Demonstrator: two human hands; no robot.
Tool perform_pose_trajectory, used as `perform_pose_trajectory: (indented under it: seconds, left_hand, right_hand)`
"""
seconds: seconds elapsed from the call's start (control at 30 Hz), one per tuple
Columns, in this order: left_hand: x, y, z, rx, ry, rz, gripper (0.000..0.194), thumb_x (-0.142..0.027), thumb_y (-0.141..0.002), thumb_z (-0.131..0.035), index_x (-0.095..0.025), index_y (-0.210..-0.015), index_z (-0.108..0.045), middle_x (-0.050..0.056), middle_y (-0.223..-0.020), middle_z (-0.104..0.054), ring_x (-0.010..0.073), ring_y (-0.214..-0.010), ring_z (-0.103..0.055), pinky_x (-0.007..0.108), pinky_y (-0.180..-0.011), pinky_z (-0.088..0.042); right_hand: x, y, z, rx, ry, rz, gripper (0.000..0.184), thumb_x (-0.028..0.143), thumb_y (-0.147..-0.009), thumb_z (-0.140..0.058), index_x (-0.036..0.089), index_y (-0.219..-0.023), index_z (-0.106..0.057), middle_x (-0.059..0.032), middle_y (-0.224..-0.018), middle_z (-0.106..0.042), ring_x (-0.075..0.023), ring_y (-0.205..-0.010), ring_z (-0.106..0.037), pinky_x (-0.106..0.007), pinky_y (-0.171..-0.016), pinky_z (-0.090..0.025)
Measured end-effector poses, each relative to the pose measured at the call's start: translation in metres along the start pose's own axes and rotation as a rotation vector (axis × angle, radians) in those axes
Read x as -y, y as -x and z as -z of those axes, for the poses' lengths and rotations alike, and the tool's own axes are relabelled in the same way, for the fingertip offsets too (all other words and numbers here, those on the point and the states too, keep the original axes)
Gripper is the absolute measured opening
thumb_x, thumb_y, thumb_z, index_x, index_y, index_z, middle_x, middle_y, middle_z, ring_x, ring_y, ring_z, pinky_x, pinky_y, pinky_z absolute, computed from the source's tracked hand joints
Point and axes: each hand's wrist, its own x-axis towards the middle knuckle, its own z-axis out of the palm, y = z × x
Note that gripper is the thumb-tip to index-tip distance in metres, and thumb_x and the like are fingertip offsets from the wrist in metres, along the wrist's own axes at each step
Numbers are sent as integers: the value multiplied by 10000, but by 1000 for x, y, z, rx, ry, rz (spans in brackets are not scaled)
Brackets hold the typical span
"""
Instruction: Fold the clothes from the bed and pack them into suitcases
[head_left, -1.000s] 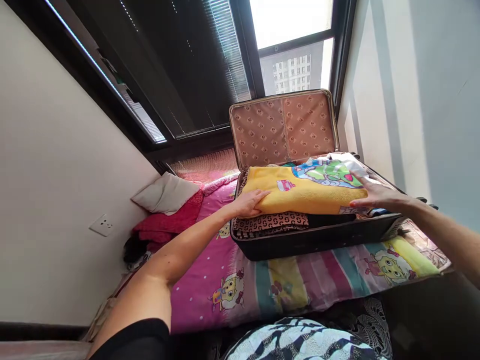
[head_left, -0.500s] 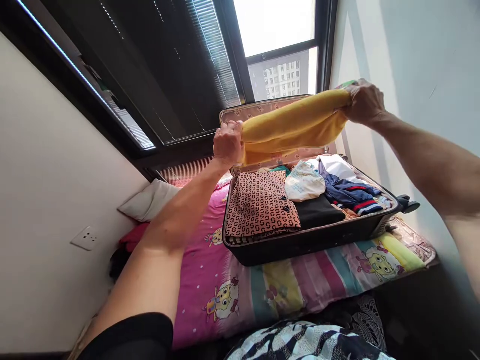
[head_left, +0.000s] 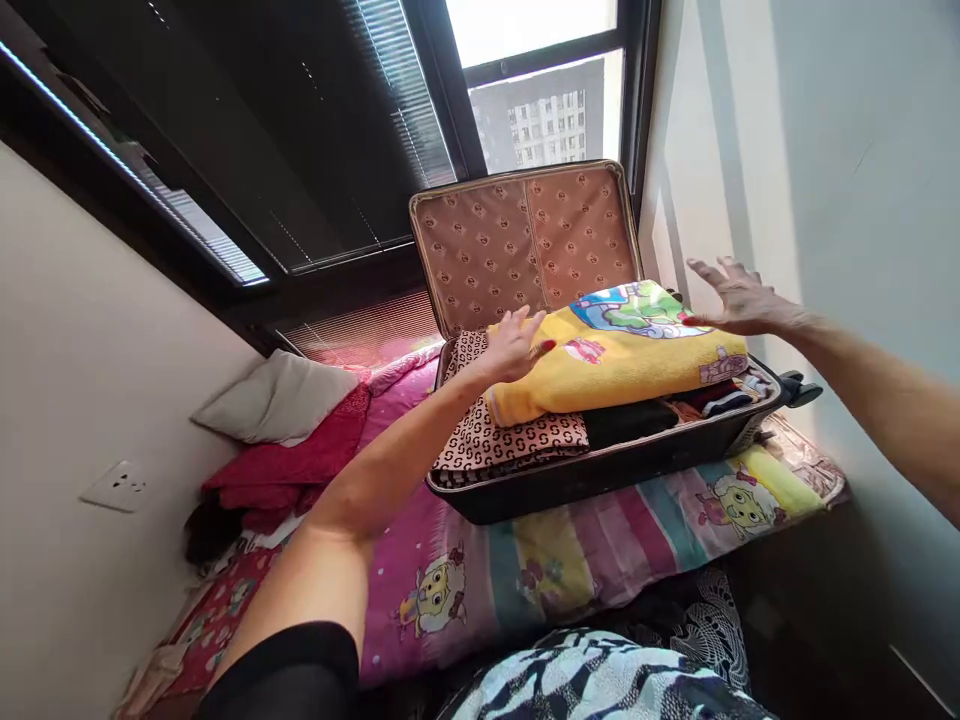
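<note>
A folded yellow blanket (head_left: 622,370) with a colourful printed picture lies across the clothes in the open suitcase (head_left: 517,490). My left hand (head_left: 514,348) is over the blanket's left end, fingers spread; whether it touches the cloth I cannot tell. Off the blanket's right end, my right hand (head_left: 739,298) is raised with its fingers apart and nothing in it. Under the blanket's left side shows a folded pink-brown garment (head_left: 517,445) with a black pattern. Black cloth (head_left: 630,428) and a striped sleeve edge peek out below the blanket; the other clothes are hidden.
The suitcase lid (head_left: 525,240) stands up against the window side. Beneath is a bed with a pink and striped cartoon sheet (head_left: 420,560). A pale pillow (head_left: 277,400) lies at left. A wall (head_left: 840,200) stands close on the right, with suitcase wheels (head_left: 801,390) near it.
The yellow blanket has come down from the air onto the clothes in the suitcase. Both hands have let go of it and opened. The view has shifted slightly.
</note>
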Motion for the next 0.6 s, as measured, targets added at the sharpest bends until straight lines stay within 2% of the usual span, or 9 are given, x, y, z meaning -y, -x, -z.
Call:
perform_pose_trajectory:
  seconds: [0.1,0.17,0.23,0.3,0.37,0.43,0.53,0.6]
  left_hand:
    - [-7,-33,-2,-85,26,42,817,-737,-1050,-228,-303,-1742,-202,86,-1829,-43,448,-1668,12,734,-1280,-145]
    - [-7,-51,-22,-75,21,72,880,-801,-1012,-247,-310,-1742,-213,79,-1830,-18,482,-1655,69,773,-1263,-114]
    - [-2,-62,-55,2,28,116,911,-842,-981,-279,-336,-1736,-240,78,-1829,-26,519,-1643,77,816,-1233,-120]
    - [5,-63,-91,95,46,153,893,-851,-970,-311,-380,-1727,-257,77,-1828,-55,537,-1639,47,842,-1211,-135]
    - [10,-59,-121,130,66,172,862,-834,-977,-344,-414,-1723,-248,72,-1828,-62,538,-1640,34,847,-1209,-131]
    - [14,-55,-139,136,81,171,851,-813,-983,-384,-423,-1724,-230,66,-1829,-46,542,-1638,45,851,-1210,-118]
    - [16,-55,-147,180,98,160,851,-790,-988,-423,-420,-1725,-218,73,-1828,-41,549,-1636,34,861,-1202,-117]
    - [16,-58,-148,212,106,147,854,-782,-989,-439,-411,-1726,-218,93,-1826,-46,550,-1637,21,867,-1198,-102]
  right_hand:
    - [23,-36,1,-93,-67,-32,856,701,-1044,-481,262,-1745,-260,-239,-1781,-6,-527,-1587,-119,-787,-1144,-267]
    - [36,-67,-14,-107,-55,-39,816,707,-1056,-439,321,-1747,-239,-199,-1791,27,-535,-1594,-71,-801,-1140,-239]
    - [38,-93,-46,-57,-20,-39,797,721,-1046,-448,350,-1732,-285,-167,-1798,19,-540,-1600,-33,-799,-1155,-210]
    - [31,-109,-91,75,-7,-45,776,738,-1040,-423,362,-1713,-341,-148,-1802,-31,-539,-1605,-22,-809,-1163,-185]
    - [18,-112,-136,235,-17,-99,746,739,-1052,-339,378,-1705,-361,-136,-1799,-103,-517,-1616,-51,-804,-1173,-192]
    - [6,-108,-173,342,6,-197,727,715,-1066,-277,386,-1710,-346,-124,-1800,-121,-484,-1631,-85,-765,-1188,-249]
    - [-3,-102,-203,373,85,-222,685,682,-1068,-311,397,-1683,-409,-115,-1795,-158,-478,-1631,-129,-749,-1171,-309]
    - [-1,-99,-212,313,126,-190,645,652,-1064,-379,391,-1644,-485,-132,-1776,-221,-501,-1609,-182,-764,-1151,-322]
